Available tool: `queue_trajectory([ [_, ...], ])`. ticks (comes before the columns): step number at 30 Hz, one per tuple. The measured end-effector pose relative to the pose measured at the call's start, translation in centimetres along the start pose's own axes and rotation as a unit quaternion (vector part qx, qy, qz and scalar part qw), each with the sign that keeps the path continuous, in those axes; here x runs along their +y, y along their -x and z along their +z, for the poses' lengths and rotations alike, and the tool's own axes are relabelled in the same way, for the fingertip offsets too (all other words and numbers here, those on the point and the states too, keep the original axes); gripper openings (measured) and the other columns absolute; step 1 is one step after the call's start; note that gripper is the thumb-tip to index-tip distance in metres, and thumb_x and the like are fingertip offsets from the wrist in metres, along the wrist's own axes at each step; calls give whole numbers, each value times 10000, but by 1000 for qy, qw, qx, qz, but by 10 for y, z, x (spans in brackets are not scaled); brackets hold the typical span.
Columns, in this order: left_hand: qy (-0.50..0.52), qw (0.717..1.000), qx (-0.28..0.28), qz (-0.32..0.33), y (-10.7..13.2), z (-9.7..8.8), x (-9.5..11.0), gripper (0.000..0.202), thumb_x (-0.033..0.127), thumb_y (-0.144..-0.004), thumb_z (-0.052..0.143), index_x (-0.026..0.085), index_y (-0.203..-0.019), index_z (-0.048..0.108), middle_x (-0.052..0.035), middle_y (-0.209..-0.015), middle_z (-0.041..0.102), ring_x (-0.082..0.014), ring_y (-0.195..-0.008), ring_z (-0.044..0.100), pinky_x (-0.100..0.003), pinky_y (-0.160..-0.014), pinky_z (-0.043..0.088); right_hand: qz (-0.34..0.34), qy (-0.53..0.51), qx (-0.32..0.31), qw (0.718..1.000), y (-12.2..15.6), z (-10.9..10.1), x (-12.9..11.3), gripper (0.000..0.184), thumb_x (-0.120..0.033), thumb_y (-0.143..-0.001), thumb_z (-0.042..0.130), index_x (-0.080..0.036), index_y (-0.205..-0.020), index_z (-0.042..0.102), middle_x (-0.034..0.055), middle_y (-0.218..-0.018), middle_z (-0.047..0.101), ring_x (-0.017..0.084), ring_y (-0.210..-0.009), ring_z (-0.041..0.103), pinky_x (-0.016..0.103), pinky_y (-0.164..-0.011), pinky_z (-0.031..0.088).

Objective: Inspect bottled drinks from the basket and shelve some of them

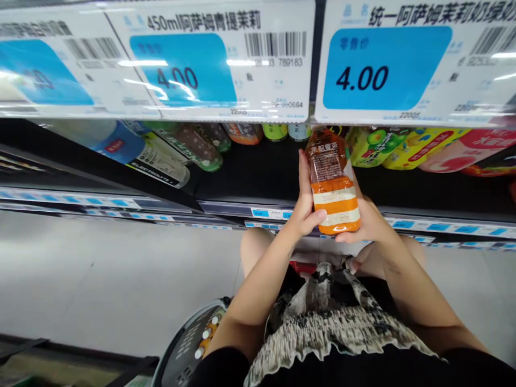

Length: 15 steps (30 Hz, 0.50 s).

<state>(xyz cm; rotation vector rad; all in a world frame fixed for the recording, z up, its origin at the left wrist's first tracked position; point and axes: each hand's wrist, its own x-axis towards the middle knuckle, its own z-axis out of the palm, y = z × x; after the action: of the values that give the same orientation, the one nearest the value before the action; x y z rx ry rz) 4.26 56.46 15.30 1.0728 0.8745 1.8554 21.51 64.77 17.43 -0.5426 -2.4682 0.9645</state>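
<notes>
Between my two hands is a tea bottle with an orange and white striped label, tilted with its base toward me over the shelf's front edge. My left hand grips its left side, thumb across the lower label. On the other side, my right hand wraps the bottle, with fingers by its base. The bottle's neck is partly under the price strip. Just beyond it on the dark shelf stand a green-labelled bottle and a pale blue one.
Yellow and green drink bottles and pink ones line the shelf at right. At left lie a blue-labelled electrolyte bottle and green-based bottles. Large price tags overhang the shelf. A basket with several bottles stands on the floor.
</notes>
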Motion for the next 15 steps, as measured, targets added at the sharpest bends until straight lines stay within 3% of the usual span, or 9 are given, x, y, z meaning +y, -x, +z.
queue_trajectory([
  [15, 17, 1000, 25, 7, 0, 3, 0, 1261, 718, -631, 831, 327, -1661, 220, -23, -1746, 150, -391, -1601, 178, -554, -1308, 295, -2, -15, -3, 1000, -1, 0, -3, 829, -727, -623, 867, -249, -1278, 694, 59, -1192, 753, 371, -1217, 678, 506, -1062, 570],
])
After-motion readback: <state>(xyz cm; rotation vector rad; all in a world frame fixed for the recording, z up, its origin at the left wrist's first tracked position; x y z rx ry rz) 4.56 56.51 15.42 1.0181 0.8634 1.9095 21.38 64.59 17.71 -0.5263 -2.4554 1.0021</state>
